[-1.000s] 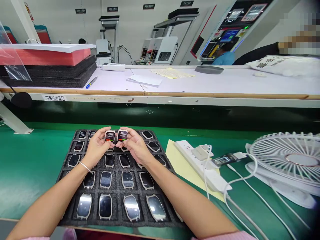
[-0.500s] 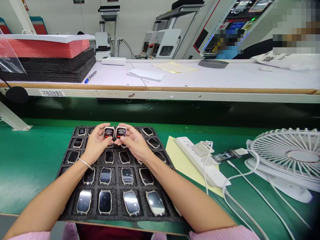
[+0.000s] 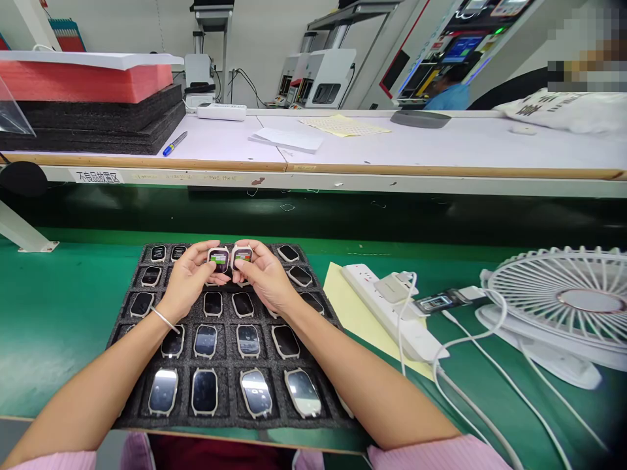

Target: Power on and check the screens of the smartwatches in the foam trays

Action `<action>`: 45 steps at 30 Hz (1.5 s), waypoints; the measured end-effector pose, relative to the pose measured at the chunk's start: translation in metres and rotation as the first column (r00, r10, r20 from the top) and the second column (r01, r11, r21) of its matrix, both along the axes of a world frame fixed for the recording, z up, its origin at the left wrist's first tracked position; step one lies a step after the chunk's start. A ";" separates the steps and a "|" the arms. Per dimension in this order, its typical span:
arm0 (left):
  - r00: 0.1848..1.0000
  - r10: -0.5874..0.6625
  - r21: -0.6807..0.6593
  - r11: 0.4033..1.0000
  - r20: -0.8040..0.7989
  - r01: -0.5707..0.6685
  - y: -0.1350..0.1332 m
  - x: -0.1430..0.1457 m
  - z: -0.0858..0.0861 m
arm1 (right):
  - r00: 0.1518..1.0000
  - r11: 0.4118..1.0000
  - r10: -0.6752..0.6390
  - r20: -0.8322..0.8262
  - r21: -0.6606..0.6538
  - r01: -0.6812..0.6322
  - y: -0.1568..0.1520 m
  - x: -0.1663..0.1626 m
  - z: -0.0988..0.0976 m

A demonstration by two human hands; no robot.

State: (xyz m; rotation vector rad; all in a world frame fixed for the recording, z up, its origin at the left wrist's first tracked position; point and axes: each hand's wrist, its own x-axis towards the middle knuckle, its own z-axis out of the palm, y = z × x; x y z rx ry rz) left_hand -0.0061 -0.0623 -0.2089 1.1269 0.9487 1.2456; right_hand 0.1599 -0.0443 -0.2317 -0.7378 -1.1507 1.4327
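My left hand [image 3: 189, 281] is closed around a small smartwatch body [image 3: 218, 258] whose screen is lit. My right hand [image 3: 259, 274] grips a second lit watch body [image 3: 241, 256] right beside the first. Both hands hover over the far rows of a black foam tray [image 3: 226, 362]. The tray holds several dark-screened watch bodies in its pockets, such as one in the nearest row [image 3: 204, 391]. A thin bracelet sits on my left wrist.
A white power strip [image 3: 386, 313] with plugs and cables lies on a yellow sheet right of the tray. A white fan [image 3: 563, 307] lies further right. Beyond the green belt, a white bench carries stacked foam [image 3: 98, 111], a blue pen [image 3: 174, 143] and papers.
Both watch screens have switched from a dark display with red to a brighter one with green. My hands have stayed in the same spot over the tray.
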 end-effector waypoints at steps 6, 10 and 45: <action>1.000 -0.012 -0.007 1.000 0.028 0.012 0.000 -0.001 0.001 | 1.000 1.000 0.023 -0.006 0.017 -0.023 -0.001 0.001 -0.001; 0.999 -0.010 -0.012 1.000 0.034 0.010 0.000 -0.002 0.001 | 0.999 0.999 0.034 -0.007 0.012 -0.034 -0.001 0.001 -0.003; 0.998 0.034 0.614 0.789 -0.043 0.000 0.029 0.011 0.145 | 0.988 0.892 0.154 0.007 0.429 -0.142 0.027 0.021 0.169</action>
